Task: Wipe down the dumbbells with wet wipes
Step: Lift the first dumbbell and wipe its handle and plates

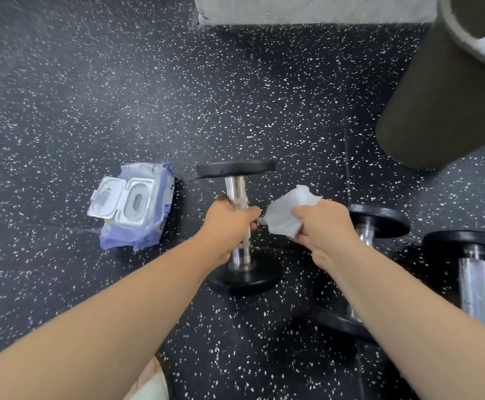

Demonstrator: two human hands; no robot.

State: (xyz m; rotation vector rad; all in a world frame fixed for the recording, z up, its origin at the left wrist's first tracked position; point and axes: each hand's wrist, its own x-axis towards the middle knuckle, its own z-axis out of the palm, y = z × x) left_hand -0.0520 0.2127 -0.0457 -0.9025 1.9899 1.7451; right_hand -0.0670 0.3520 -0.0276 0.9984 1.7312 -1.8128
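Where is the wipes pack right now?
In the head view, the wipes pack lies on the speckled floor at centre left, lid flipped open, just left of the dumbbell gripped by the left hand.

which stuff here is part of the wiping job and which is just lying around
Job: black-ended chrome dumbbell in left hand; white wet wipe in right hand; purple wipes pack, lid open; two more black dumbbells, right.
Lying about: dark round bin.
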